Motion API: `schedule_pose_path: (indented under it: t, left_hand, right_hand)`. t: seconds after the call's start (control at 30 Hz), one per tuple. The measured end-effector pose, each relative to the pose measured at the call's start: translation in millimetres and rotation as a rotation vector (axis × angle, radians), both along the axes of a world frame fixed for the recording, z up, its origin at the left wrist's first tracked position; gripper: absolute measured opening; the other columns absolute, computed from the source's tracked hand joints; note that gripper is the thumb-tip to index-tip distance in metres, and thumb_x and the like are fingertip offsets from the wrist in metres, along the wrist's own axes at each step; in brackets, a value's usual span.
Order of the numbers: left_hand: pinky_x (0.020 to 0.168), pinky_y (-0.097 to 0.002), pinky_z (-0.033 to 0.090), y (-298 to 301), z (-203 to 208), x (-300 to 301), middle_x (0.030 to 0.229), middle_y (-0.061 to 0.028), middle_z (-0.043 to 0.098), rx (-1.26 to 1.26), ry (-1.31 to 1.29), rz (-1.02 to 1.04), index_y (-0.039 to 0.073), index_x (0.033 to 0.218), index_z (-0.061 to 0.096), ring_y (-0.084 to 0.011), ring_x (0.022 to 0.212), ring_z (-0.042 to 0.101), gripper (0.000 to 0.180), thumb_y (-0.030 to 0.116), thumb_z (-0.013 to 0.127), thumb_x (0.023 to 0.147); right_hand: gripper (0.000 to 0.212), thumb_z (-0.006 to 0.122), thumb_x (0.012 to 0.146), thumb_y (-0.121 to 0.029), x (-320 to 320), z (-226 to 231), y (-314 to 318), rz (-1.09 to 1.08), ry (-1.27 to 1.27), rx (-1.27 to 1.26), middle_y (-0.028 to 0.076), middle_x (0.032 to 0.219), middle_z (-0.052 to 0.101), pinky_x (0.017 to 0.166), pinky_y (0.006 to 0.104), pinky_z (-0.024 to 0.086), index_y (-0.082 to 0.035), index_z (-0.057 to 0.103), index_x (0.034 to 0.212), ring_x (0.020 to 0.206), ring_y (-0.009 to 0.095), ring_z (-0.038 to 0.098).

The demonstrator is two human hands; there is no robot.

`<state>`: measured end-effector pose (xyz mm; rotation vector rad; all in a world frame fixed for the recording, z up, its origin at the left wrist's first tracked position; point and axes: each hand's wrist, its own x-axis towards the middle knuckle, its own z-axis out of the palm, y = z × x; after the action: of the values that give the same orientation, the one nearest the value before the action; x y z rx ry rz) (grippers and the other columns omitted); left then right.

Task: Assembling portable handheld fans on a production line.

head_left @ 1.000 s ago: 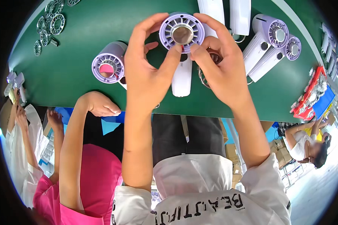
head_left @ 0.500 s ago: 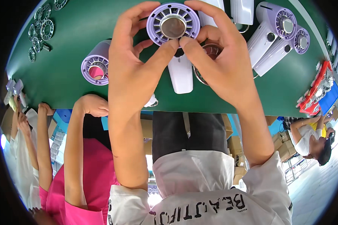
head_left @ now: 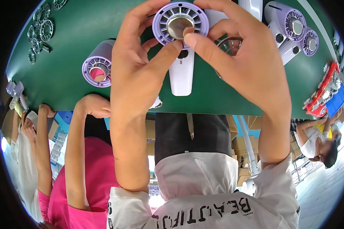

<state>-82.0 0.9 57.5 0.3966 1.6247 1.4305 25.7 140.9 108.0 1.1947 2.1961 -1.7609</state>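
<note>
The left hand and the right hand are curling half closed, holding a purple fan between them, both equally near. The right thumb is lying over its front's lower edge. Its long white handle is pointing toward the person, between the hands. Another fan is lying left of the left hand.

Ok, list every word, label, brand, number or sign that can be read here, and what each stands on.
White T-shirt: large black lettering across the front; I won't copy the wording.
Beside it: a tiny line of print, too small to read.
Left sleeve edge: dark marks, too partial to read.
Purple handheld fan: no lettering I can make out.
</note>
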Motion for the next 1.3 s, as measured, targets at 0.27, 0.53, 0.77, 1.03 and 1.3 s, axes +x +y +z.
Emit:
schedule_pose_path:
  t: [0.27, 0.53, 0.77, 1.03, 1.3]
  left_hand:
    - [0.100, -0.0311, 0.045, 14, 29, 0, 0.124, -0.0089, 0.059, -0.142, -0.017, 0.039, 0.001, 0.136, 0.049, -0.0173, 0.117, 0.058, 0.059, -0.011, 0.068, 0.082]
    - [0.097, -0.0324, 0.050, 20, 29, -3, 0.124, -0.0095, 0.062, -0.252, 0.341, -0.188, 0.004, 0.135, 0.054, -0.0195, 0.116, 0.061, 0.057, -0.008, 0.067, 0.081]
    - [0.098, -0.0336, 0.048, 15, 21, -12, 0.129, -0.0071, 0.061, -0.267, 0.256, -0.300, 0.008, 0.136, 0.055, -0.0172, 0.115, 0.059, 0.054, -0.006, 0.063, 0.085]
    - [0.093, -0.0301, 0.049, 19, 21, 1, 0.121, -0.0091, 0.058, -0.312, 0.588, -0.403, 0.005, 0.137, 0.049, -0.0181, 0.111, 0.060, 0.054, -0.010, 0.052, 0.085]
    - [0.096, -0.0333, 0.053, 4, 28, -25, 0.136, -0.0082, 0.056, -0.219, 0.068, -0.392, 0.007, 0.143, 0.051, -0.0210, 0.122, 0.057, 0.060, -0.004, 0.068, 0.087]
  right_hand:
    - [0.031, 0.078, 0.086, -0.023, -16, 2, 18, 0.286, -0.095, 0.319, 0.014, 0.069, 0.069, 0.057, 0.0379, 0.052, 0.003, 0.067, 0.101, 0.061, 0.033, 0.068]
    - [0.033, 0.076, 0.088, -0.026, -15, 5, 25, 0.424, -0.129, 0.395, 0.015, 0.071, 0.071, 0.061, 0.0413, 0.053, 0.001, 0.064, 0.102, 0.067, 0.035, 0.069]
    - [0.032, 0.074, 0.091, -0.029, -8, -8, 28, 0.418, -0.038, 0.383, 0.014, 0.074, 0.071, 0.062, 0.0435, 0.053, -0.001, 0.064, 0.100, 0.069, 0.035, 0.069]
    - [0.036, 0.072, 0.092, -0.033, -15, 0, 29, 0.537, -0.244, 0.305, 0.017, 0.080, 0.071, 0.072, 0.0471, 0.053, -0.002, 0.062, 0.104, 0.080, 0.039, 0.070]
    - [0.035, 0.073, 0.084, -0.036, 0, -27, 22, 0.404, -0.010, 0.365, 0.016, 0.083, 0.072, 0.068, 0.0464, 0.056, -0.002, 0.069, 0.091, 0.079, 0.035, 0.071]
